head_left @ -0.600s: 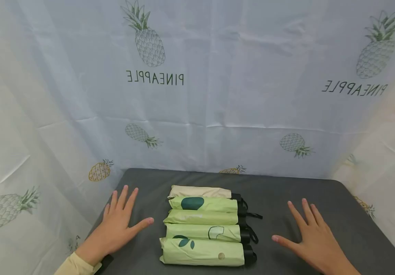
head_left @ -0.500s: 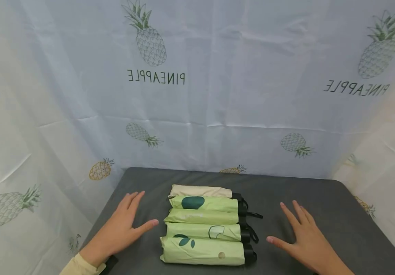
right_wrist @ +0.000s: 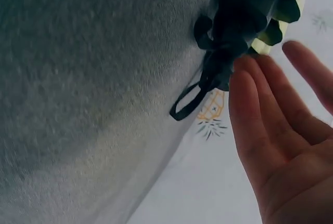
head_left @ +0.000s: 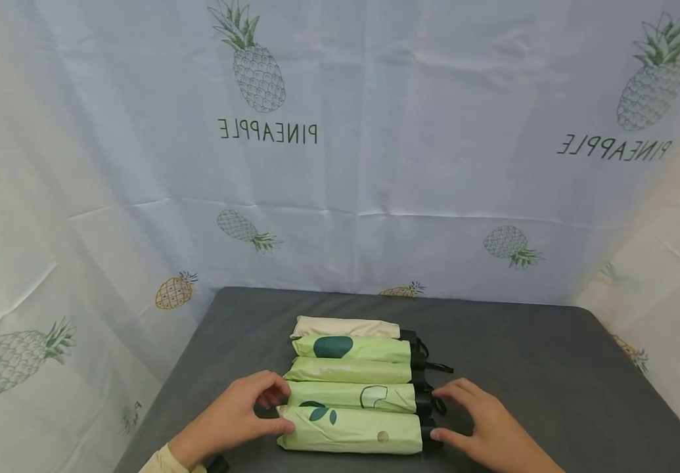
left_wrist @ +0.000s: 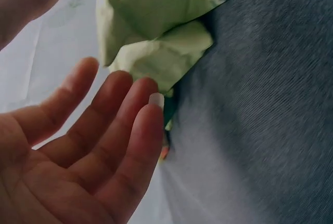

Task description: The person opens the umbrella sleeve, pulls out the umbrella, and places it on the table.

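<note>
Several folded umbrellas lie side by side in a stack of rows; the nearest (head_left: pixel 348 431) is pale green with leaf prints, the farthest (head_left: pixel 345 328) is cream. Their black handles point right. My left hand (head_left: pixel 230 414) is at the left ends of the two nearest umbrellas, fingers bent loosely, thumb by the nearest one. In the left wrist view the fingers of my left hand (left_wrist: pixel 88 146) stand beside the green fabric (left_wrist: pixel 161 52), relaxed. My right hand (head_left: pixel 487 424) is at the black handles, thumb and fingers apart; in the right wrist view that hand (right_wrist: pixel 281 130) is beside the handles (right_wrist: pixel 239 21).
A dark grey table (head_left: pixel 529 355) carries the umbrellas. Behind and at both sides hangs a white cloth (head_left: pixel 410 164) with pineapple prints and mirrored lettering. A strap loop (right_wrist: pixel 187 102) sticks out from one handle in the right wrist view.
Both hands have moved inward and down from either side to the ends of the nearest umbrellas, and their fingers have bent from spread. The umbrellas have not moved on the table.
</note>
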`<action>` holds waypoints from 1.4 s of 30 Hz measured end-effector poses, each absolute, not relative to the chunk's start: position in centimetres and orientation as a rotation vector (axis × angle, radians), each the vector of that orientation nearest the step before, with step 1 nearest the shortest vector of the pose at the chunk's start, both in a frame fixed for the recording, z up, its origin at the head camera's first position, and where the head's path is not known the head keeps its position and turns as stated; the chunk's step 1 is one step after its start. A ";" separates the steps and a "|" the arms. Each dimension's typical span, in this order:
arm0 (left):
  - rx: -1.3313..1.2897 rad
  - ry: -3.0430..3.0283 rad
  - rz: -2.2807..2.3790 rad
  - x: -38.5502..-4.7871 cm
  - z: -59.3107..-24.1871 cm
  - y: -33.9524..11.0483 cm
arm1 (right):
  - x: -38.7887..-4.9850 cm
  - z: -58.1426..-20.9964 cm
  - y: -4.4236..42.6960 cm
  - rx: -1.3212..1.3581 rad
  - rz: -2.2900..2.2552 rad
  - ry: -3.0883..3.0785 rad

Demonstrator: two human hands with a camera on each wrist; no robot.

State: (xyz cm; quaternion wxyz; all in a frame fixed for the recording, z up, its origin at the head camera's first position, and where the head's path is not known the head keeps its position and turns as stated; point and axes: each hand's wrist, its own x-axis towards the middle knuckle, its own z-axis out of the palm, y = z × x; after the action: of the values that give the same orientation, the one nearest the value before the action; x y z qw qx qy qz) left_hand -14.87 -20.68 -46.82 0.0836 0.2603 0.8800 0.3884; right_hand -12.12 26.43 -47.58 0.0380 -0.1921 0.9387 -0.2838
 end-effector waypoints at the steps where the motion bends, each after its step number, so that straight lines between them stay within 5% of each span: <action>1: 0.790 2.613 1.161 -14.8 -47.1 -20.6 | -12.1 -47.7 26.4 -0.604 -0.891 2.848; 29: 0.782 2.406 1.207 -13.6 -49.5 -20.0 | -13.2 -49.0 25.5 -0.529 -0.964 2.537; 42: 0.852 2.499 1.186 -13.2 -49.9 -19.4 | -12.4 -49.2 25.5 -0.696 -0.948 2.583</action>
State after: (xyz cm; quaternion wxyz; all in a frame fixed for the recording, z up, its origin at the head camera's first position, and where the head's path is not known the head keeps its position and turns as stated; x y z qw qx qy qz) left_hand -13.21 -19.40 -49.92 0.1235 0.2922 0.8568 0.4066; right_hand -12.42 25.47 -49.15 0.1510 -0.2423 0.8997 -0.3302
